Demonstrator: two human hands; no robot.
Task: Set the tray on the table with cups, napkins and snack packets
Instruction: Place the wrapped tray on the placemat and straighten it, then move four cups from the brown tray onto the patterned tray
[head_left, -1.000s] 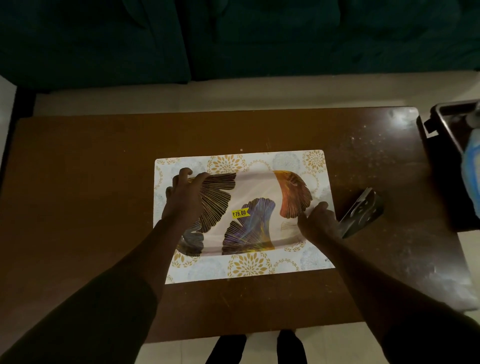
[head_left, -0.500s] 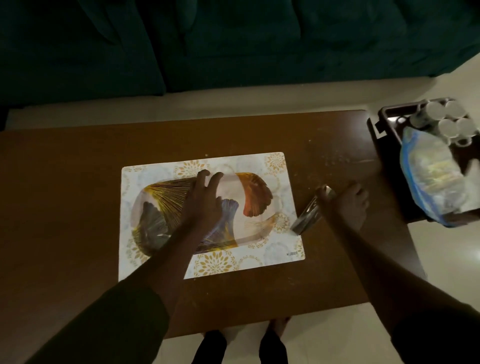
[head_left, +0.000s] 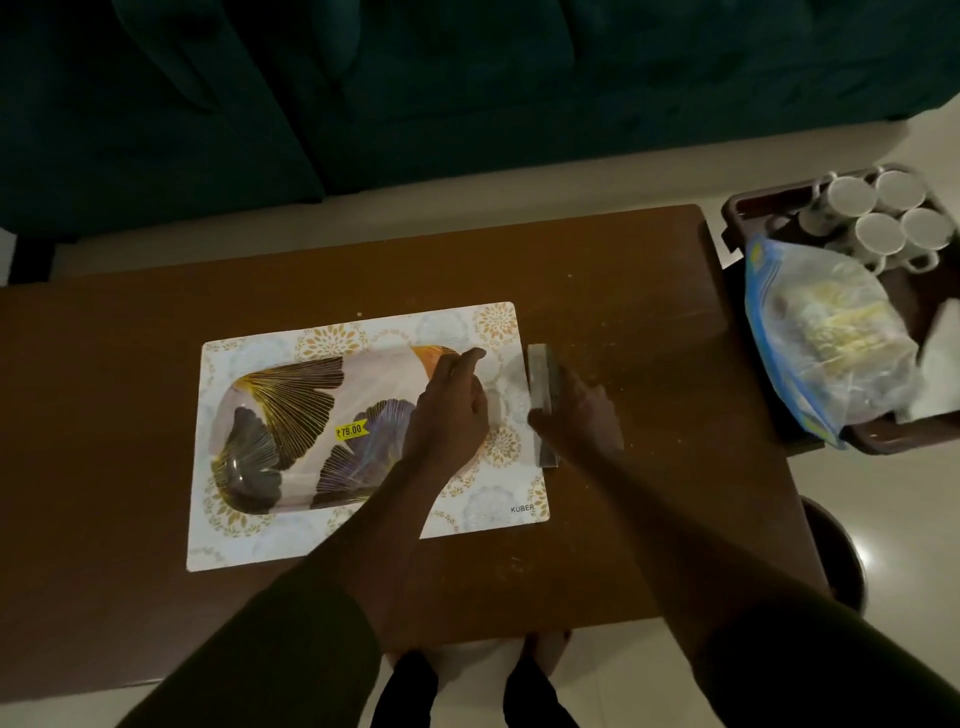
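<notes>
I see the tray (head_left: 291, 431) lying flat on the mat (head_left: 483, 509) at mid-counter (head_left: 104, 364), long axis left to right. My left hand (head_left: 449, 410) rests on its right end, fingers loosely spread. My right hand (head_left: 579, 415), nearer the cups (head_left: 878, 234) off to the right, pinches a silver strip (head_left: 540, 384) running front to back just beside the mat.

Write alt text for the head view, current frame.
Left hand rests on the right end of a leaf-patterned tray on a placemat; right hand holds a silvery holder beside it. White cups and a plastic bag wait in a dark bin off the table.
</notes>
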